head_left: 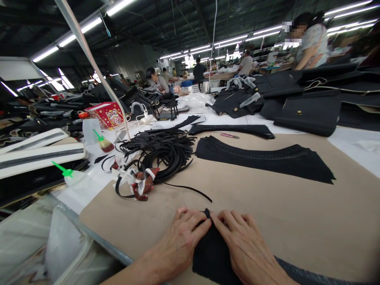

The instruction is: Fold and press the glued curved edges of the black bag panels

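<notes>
A black leather-like piece (212, 253) lies on the tan work surface close to me, its narrow end pointing away. My left hand (184, 235) has thumb and fingers closed on that narrow end from the left. From the right, my right hand (242, 239) presses its fingers on the same end, the two thumbs almost meeting. The fingertips partly hide the edge they work on. The piece runs on under my right forearm, where a curved black band (303, 271) shows. Beyond my hands lies a thin black strip (191, 190).
A stack of curved black pieces (264, 158) lies right of a coil of black strips (166, 158). Pink thread snips (230, 135), crumpled wrappers (144, 184) and green-tipped glue bottles (105, 144) are around. Black bags (308, 111) are piled at the back right; people work farther off.
</notes>
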A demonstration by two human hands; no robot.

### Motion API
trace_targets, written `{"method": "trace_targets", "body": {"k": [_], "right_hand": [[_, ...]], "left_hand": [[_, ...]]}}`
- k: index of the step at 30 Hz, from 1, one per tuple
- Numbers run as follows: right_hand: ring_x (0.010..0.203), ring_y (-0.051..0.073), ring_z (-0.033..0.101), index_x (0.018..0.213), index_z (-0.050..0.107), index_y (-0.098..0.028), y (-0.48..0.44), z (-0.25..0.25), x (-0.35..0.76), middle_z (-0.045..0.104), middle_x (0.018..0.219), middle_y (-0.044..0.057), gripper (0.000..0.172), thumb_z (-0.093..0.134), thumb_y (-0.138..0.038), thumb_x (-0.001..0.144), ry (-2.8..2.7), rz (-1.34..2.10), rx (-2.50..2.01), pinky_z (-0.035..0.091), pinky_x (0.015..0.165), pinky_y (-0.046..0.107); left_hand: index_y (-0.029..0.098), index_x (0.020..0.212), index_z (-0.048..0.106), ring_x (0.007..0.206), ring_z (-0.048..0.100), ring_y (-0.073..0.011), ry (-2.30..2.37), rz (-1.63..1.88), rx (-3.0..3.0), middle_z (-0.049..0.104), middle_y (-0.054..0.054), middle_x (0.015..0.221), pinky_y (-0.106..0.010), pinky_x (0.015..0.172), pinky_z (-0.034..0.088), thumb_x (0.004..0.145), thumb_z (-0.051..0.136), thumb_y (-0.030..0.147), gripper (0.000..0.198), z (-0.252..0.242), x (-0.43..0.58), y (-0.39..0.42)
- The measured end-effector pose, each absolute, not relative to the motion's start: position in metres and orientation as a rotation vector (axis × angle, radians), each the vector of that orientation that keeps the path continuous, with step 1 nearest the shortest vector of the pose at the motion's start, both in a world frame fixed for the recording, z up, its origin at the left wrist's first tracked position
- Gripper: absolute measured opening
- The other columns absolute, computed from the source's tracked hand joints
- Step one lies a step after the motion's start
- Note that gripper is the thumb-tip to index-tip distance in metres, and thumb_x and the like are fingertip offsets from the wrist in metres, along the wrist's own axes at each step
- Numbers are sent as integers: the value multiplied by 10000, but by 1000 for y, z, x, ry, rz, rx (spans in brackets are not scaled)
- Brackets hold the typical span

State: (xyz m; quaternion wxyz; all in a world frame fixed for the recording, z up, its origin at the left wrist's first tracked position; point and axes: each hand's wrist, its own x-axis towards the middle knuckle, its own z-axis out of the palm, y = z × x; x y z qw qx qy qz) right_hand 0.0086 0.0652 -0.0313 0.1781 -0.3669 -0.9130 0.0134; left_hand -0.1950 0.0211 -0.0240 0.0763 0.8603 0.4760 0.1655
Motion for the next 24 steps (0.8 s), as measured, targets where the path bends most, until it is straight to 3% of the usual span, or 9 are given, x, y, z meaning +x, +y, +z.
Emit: {"method": "trace_targets", "body": {"k": [17, 24], "right_hand": [[912, 205, 458, 1271, 533, -230, 72, -22, 6, 576, 1046, 21, 512, 451, -7, 818, -2664, 100, -1033, 297, 829, 386], [963, 237, 498, 1272, 529, -237, 72, -36, 9, 582, 1114, 53, 467, 485, -82, 833, -2718, -125, -978, 372, 875, 417]], "left_hand": [[220, 1387, 381, 1178, 456, -215, 1440, 464, 2621, 545, -57, 1306, -402, 1033, 224, 813, 392, 11, 612, -27, -196, 20], [208, 1380, 391, 1207, 435, -218, 1426, 463, 2628, 535, -59, 1325, -397, 1048, 191, 840, 398, 39, 566, -28, -197, 21]]}}
